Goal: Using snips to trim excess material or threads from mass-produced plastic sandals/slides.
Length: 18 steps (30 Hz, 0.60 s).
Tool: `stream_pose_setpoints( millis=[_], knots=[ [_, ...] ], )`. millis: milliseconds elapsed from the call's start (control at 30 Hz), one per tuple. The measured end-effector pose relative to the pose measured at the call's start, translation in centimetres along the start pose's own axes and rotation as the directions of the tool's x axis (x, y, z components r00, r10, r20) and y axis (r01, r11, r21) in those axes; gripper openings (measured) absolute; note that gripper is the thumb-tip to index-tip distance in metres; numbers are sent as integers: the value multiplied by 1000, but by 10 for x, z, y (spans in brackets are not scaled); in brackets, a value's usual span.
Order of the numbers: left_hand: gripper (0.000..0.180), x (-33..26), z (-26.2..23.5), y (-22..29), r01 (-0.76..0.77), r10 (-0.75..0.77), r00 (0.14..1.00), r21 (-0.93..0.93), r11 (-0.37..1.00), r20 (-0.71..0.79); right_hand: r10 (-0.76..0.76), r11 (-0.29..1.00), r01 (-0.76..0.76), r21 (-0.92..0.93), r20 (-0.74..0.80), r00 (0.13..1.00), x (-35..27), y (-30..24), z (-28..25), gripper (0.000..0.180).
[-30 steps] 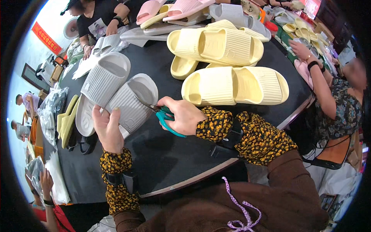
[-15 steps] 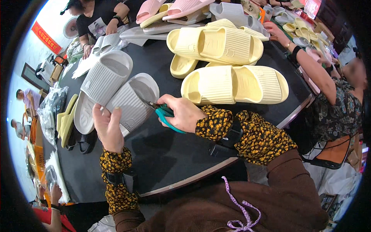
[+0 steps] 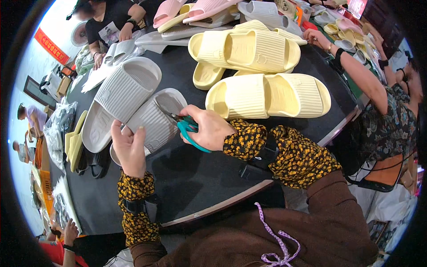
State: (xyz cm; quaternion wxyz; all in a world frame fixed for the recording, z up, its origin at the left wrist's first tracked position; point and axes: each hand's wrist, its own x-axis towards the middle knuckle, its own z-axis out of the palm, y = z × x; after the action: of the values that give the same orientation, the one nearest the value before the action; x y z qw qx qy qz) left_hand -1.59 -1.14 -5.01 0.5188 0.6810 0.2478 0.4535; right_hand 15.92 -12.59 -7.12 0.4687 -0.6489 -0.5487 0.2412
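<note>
Two light grey ribbed slide slippers are in front of me at the left of the table. My left hand (image 3: pixel 130 151) pinches the near side of the right-hand slipper (image 3: pixel 155 129), close to where it meets the left-hand slipper (image 3: pixel 129 82). Fingers of my right hand (image 3: pixel 209 129) are wrapped round the teal handles of a pair of scissors (image 3: pixel 187 130). Their blades lie over the right-hand slipper, by its strap edge; I cannot tell whether the tips touch it. Just beyond my right hand is a pale yellow slipper pair (image 3: pixel 242 95).
More yellow slippers (image 3: pixel 218 46) lie behind that pair, with pink slippers (image 3: pixel 209 11) farther back. Yellow-green slippers (image 3: pixel 76 140) stand at the left on the black table (image 3: pixel 195 187). A person (image 3: pixel 109 26) works across the table, another (image 3: pixel 373 89) at the right.
Both grey slippers have shifted and tilted slightly in my left hand, the left-hand one rising a little to the right. The scissors stay at the right-hand slipper, moved slightly left with my right hand.
</note>
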Motion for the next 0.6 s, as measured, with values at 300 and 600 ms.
stream_pose_setpoints(
  millis=[300,600],
  knots=[
    [51,-2,2,1,35,-35,999,-12,999,7,-61,996,62,63,-29,998,2,5,2,38],
    [30,1,-7,-5,44,-44,999,-38,998,15,-79,995,71,-69,-122,989,3,1,0,37]
  ],
)
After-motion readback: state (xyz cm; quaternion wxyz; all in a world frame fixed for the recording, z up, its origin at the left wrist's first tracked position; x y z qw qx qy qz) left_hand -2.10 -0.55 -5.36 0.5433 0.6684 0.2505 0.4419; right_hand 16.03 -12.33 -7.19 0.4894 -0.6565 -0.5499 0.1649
